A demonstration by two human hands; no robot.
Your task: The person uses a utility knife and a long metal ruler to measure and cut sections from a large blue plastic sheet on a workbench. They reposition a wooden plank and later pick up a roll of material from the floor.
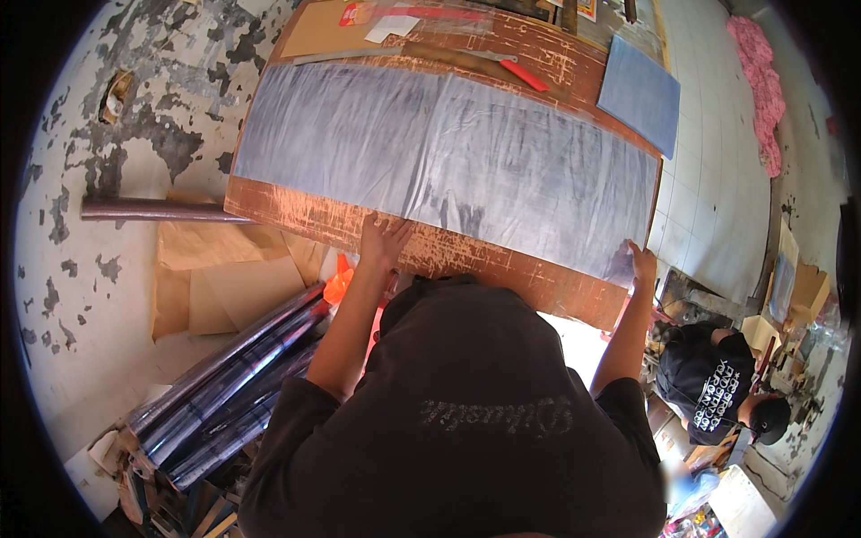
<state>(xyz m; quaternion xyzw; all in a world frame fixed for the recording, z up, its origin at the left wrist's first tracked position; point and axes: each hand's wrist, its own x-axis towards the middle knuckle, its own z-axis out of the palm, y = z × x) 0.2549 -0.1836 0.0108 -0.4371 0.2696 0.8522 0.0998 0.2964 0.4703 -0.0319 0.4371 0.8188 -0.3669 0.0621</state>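
Wide grey-blue plastic sheet spread flat across a worn reddish-brown wooden table. Left hand, fingers splayed, presses flat on the sheet's near edge at 6 o'clock, gripping nothing. Right hand, open, rests on its corner at 4 o'clock.

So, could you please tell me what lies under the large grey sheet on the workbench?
The grey sheet lies flat on a worn brown wooden tabletop, which shows along the near edge. The left hand and right hand press its near edge. Whatever lies beneath its middle is covered.
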